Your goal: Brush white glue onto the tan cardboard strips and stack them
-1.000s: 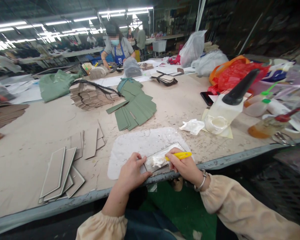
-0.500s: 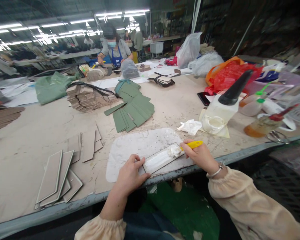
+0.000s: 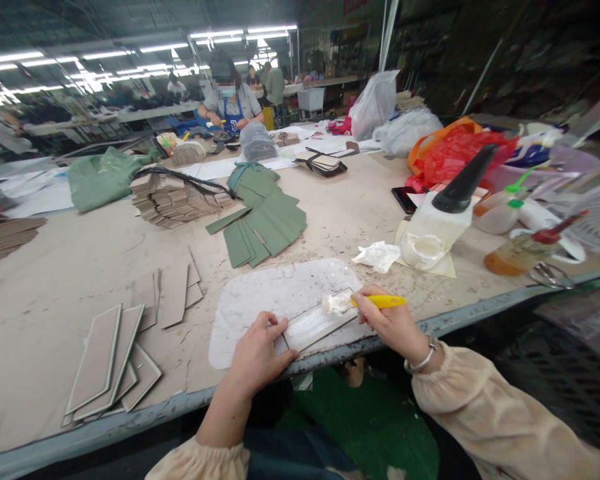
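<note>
My left hand [image 3: 256, 353] presses down on the near end of a long cardboard strip [image 3: 314, 325] that lies on a white glue-stained mat [image 3: 275, 293] at the table's front edge. My right hand [image 3: 387, 320] is closed round a yellow-handled brush [image 3: 375, 302]. The brush's white bristles rest on the strip's far end. The strip's surface is wet with white glue.
Grey edged cardboard pieces [image 3: 111, 353] lie at the front left, with bare brown pieces [image 3: 173, 290] behind them. Green strips [image 3: 265, 223] and a bundled cardboard stack [image 3: 173, 197] sit mid-table. A glue bottle with a black nozzle [image 3: 443, 217], small bottles [image 3: 505, 210] and a red bag [image 3: 460, 150] stand right. A person [image 3: 229, 100] works at the far end.
My right hand drew the brush along the strip from its near part out to the far end, then slightly back. My left hand stayed on the strip's near end.
</note>
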`<control>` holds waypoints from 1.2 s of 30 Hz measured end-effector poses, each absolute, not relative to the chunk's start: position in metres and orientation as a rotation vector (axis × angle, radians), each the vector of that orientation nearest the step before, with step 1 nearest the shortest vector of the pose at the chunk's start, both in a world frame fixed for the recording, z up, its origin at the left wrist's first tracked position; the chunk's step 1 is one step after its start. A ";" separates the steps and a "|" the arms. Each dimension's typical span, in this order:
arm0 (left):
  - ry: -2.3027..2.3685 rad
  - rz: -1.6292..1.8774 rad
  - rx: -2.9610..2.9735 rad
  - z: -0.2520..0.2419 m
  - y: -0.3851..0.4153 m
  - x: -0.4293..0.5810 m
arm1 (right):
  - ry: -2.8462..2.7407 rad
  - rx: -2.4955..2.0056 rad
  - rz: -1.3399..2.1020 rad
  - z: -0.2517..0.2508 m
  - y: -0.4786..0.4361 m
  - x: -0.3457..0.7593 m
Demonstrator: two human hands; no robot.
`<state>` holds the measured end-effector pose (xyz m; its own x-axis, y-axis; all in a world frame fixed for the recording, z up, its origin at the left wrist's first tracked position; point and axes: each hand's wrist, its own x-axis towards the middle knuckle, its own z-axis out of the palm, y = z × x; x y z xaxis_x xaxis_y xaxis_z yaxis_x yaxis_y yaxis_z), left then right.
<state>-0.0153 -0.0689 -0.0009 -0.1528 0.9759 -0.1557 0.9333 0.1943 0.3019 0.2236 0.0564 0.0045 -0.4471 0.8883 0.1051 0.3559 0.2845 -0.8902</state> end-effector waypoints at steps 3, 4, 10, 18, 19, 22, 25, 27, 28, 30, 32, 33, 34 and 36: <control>2.163 0.188 1.812 -0.002 -0.069 -0.016 | -2.015 -1.091 1.158 -0.001 0.051 0.214; 2.164 0.191 1.815 -0.002 -0.069 -0.016 | -2.034 -1.100 1.126 -0.002 0.052 0.214; 2.164 0.217 1.810 -0.002 -0.070 -0.016 | -2.057 -1.237 0.826 0.004 0.069 0.233; 2.148 0.254 1.805 0.000 -0.071 -0.016 | -2.046 -1.116 1.108 0.005 0.051 0.218; 2.152 0.258 1.796 0.001 -0.071 -0.015 | -2.086 -1.107 1.089 0.004 0.051 0.218; 2.143 0.276 1.776 0.006 -0.074 -0.012 | -2.110 -1.214 0.882 0.005 0.060 0.229; 2.114 0.320 1.773 0.007 -0.076 -0.015 | -2.002 -1.369 0.693 0.009 0.077 0.242; 2.093 0.364 1.777 0.005 -0.078 -0.020 | -1.904 -1.372 0.716 0.012 0.082 0.245; 2.084 0.389 1.772 0.004 -0.079 -0.023 | -1.867 -1.354 0.730 0.014 0.082 0.244; 2.065 0.438 1.728 0.002 -0.081 -0.029 | -1.821 -1.285 0.747 0.016 0.076 0.239; 2.045 0.506 1.658 0.002 -0.082 -0.036 | -1.796 -1.177 0.772 0.014 0.067 0.234; 2.063 0.559 1.625 0.002 -0.082 -0.042 | -1.783 -1.123 0.795 0.011 0.064 0.231; 2.124 0.628 1.600 0.003 -0.081 -0.048 | -1.771 -1.077 0.817 0.008 0.062 0.230; 2.395 0.768 1.536 0.004 -0.079 -0.066 | -1.759 -1.017 0.835 0.001 0.061 0.230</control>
<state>-0.0659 -0.0794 0.0039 -0.4431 0.8895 0.1118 0.7888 0.3276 0.5200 0.2299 0.0611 0.0008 -0.2460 0.8958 0.3701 0.2801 0.4312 -0.8577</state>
